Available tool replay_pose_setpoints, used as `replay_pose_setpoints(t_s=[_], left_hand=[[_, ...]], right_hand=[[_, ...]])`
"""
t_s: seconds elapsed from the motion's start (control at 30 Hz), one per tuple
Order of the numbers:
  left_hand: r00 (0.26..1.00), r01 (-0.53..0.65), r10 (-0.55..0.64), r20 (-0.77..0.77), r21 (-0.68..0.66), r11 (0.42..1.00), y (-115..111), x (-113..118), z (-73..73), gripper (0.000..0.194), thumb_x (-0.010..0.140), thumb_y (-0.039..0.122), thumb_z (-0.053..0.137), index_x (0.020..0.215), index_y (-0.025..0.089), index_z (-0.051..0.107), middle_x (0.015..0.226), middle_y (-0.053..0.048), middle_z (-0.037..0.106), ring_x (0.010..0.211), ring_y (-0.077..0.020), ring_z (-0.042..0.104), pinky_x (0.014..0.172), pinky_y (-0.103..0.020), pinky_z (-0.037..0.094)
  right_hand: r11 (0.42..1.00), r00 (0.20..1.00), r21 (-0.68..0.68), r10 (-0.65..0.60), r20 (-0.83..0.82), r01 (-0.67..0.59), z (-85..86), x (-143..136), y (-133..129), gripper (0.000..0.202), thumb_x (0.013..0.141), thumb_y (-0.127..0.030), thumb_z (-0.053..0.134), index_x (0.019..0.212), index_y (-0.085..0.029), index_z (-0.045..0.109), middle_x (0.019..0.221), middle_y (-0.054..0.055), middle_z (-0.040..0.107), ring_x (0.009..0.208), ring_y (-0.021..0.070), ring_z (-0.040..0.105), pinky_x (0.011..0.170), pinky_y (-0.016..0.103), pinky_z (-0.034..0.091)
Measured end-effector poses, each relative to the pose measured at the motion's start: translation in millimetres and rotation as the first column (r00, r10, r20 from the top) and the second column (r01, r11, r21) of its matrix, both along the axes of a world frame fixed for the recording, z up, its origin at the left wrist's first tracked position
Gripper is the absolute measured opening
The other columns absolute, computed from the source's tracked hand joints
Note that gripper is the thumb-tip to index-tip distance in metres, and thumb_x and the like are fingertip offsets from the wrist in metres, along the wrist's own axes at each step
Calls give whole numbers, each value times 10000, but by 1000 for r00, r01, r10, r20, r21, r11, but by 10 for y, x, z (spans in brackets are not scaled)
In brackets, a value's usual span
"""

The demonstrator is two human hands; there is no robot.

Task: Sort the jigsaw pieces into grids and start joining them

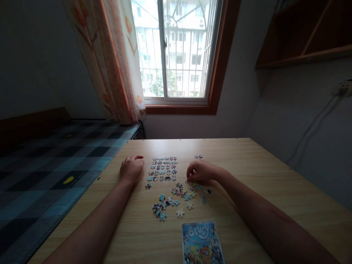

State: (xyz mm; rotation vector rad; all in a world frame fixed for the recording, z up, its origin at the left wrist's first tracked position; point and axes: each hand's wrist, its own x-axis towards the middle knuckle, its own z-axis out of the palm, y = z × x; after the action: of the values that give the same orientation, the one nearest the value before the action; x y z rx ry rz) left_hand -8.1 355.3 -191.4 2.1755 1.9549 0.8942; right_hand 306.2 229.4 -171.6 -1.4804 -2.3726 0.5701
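My left hand [132, 168] rests on the tabletop, left of the laid-out pieces, its fingers loosely bent and holding nothing that I can see. Rows of jigsaw puzzle pieces [162, 167] lie side by side in a grid between my hands. My right hand [202, 171] is bent down at the grid's lower right, fingertips pinched together at a small puzzle piece [187, 181], mostly hidden by the fingers. Below it spreads a loose heap of puzzle pieces [187, 197], some showing pale backs. Another cluster of dark and blue pieces [160, 209] lies nearer me.
A Bluey picture case [202, 244] lies at the near edge of the wooden table [236, 227]. Two pieces [198, 156] sit apart beyond my right hand. To the left is a bed with a checked cover [90, 141]; a window [184, 51] is ahead.
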Motion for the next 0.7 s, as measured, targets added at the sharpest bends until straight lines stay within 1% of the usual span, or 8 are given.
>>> replay_pose_setpoints(t_s=[0.1,0.17,0.27,0.33,0.43,0.57,0.63,0.7], left_hand=[[1000,5,-5,-2,-1,1000,-1,-1,0,307,788,338,504,971,210,714,1130,-109,675,1135,-298,584,1057,-405,417],[1000,6,-6,-5,-5,1000,1,-3,-3,305,793,341,501,974,214,711,1132,-106,675,1137,-295,583,1058,-407,414],[1000,8,-8,-8,-6,1000,6,-6,-10,305,801,340,496,981,216,709,1143,-106,673,1146,-289,578,1058,-400,410],[1000,8,-8,-4,-5,1000,10,-9,-15,302,801,345,499,979,220,708,1147,-103,672,1147,-290,576,1057,-397,411],[1000,10,-10,-1,-1,1000,14,-13,-21,288,796,350,507,964,225,706,1144,-97,673,1137,-293,579,1054,-398,413],[1000,13,-13,-6,3,1000,16,-17,-23,284,799,343,505,960,221,703,1138,-103,674,1130,-295,581,1046,-411,415],[1000,20,-20,-7,0,1000,19,-18,-25,288,803,344,502,968,221,703,1142,-104,674,1129,-293,582,1043,-412,417],[1000,20,-20,-6,-3,1000,23,-21,-29,293,802,348,502,973,222,704,1150,-100,673,1132,-292,581,1046,-406,416]], right_hand=[[992,993,75,-107,54,102,27,106,13,127,781,-278,709,861,-231,796,787,12,718,717,122,604,664,212,397],[983,985,100,-159,68,152,45,222,21,145,787,-231,674,860,-235,799,808,23,730,723,134,612,668,221,401],[970,970,116,-225,95,214,49,424,38,189,752,-165,650,819,-257,801,804,16,745,701,146,627,661,230,413],[958,957,127,-269,105,255,31,553,50,198,730,-150,649,790,-264,799,803,16,751,707,159,640,663,236,425],[931,931,155,-349,104,331,-4,715,63,156,723,-171,668,765,-254,795,798,35,752,732,179,653,675,245,440],[891,896,181,-436,83,417,13,867,44,127,736,-240,708,827,-241,797,863,59,755,776,196,662,689,258,446],[895,899,157,-432,76,417,48,914,22,123,744,-301,724,828,-250,798,852,50,756,749,192,662,657,257,439],[914,914,112,-399,69,391,75,942,2,131,748,-354,730,816,-267,799,819,28,756,705,178,661,615,248,429]])
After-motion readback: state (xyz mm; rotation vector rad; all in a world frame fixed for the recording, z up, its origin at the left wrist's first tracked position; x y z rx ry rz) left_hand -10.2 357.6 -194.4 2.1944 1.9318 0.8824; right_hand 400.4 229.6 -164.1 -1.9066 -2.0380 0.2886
